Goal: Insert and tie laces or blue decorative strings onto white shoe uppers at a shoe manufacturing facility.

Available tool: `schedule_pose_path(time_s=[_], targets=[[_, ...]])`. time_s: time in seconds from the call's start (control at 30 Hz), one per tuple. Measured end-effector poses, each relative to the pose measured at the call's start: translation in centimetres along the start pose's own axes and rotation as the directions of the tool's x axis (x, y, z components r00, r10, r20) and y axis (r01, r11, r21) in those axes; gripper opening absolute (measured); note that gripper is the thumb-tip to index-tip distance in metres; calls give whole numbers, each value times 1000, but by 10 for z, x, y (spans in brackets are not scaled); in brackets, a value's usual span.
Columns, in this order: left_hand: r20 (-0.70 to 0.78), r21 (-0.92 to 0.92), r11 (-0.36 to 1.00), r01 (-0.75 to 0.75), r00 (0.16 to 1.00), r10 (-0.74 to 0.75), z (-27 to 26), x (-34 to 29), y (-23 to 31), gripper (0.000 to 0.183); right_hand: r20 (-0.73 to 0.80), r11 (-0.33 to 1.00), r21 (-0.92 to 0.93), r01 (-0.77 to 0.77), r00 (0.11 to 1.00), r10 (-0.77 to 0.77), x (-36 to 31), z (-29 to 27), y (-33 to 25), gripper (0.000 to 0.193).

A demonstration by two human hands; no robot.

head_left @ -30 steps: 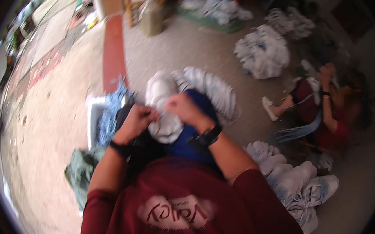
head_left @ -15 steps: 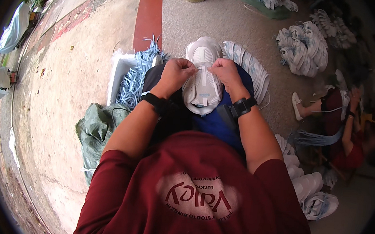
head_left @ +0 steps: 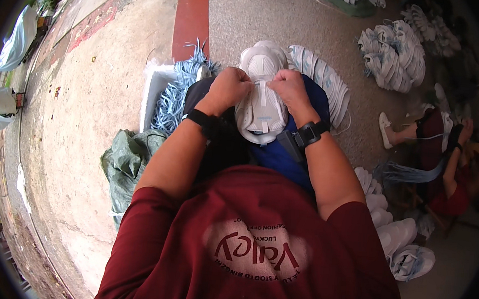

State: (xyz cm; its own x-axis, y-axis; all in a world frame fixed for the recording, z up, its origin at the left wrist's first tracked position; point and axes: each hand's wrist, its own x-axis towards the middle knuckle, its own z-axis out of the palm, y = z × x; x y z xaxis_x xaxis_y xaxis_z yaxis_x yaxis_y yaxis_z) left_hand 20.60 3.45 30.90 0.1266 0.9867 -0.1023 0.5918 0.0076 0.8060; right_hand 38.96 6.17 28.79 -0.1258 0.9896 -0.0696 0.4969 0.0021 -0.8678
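Observation:
A white sneaker (head_left: 263, 109) rests on my lap, its toe pointing away from me and its tongue toward me. On its left side my left hand (head_left: 233, 87) is closed in a pinch at the lacing area. My right hand (head_left: 290, 89) pinches at the opposite side, level with the left. A thin pale shoelace seems to run between the two hands across the shoe; its ends are hidden by my fingers. Just beyond the toe, part of another white shoe (head_left: 278, 47) shows.
A white foam box (head_left: 149, 94) of light blue laces (head_left: 170, 102) stands left of my knees, beside a green sack (head_left: 126, 160). White shoe uppers (head_left: 326, 83) lie in a row at right; more piles (head_left: 393, 55) lie farther off. A co-worker (head_left: 447, 160) sits at far right.
The whole view has shifted slightly. My hands stay at both sides of the shoe, the left one turned a little with its fingers tucked in. The co-worker's hands have moved slightly.

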Motion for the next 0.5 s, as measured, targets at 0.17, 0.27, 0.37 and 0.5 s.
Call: schedule_pose_path(time_s=[0.17, 0.27, 0.37, 0.5], targets=[[125, 176, 980, -92, 990, 70, -9, 14, 7, 19, -8, 996, -88, -28, 1000, 28, -2, 0, -7, 13], [194, 292, 939, -182, 973, 129, -12, 21, 12, 17, -32, 992, -121, -33, 999, 29, -5, 1, -10, 11], [252, 393, 856, -336, 935, 251, -6, 32, 9, 16, -59, 988, -149, -40, 998, 32, -6, 2, -13, 10], [201, 412, 806, -425, 905, 374, 1, 32, 4, 13, -162, 989, -148, -27, 987, 3, -11, 9, -12, 8]])
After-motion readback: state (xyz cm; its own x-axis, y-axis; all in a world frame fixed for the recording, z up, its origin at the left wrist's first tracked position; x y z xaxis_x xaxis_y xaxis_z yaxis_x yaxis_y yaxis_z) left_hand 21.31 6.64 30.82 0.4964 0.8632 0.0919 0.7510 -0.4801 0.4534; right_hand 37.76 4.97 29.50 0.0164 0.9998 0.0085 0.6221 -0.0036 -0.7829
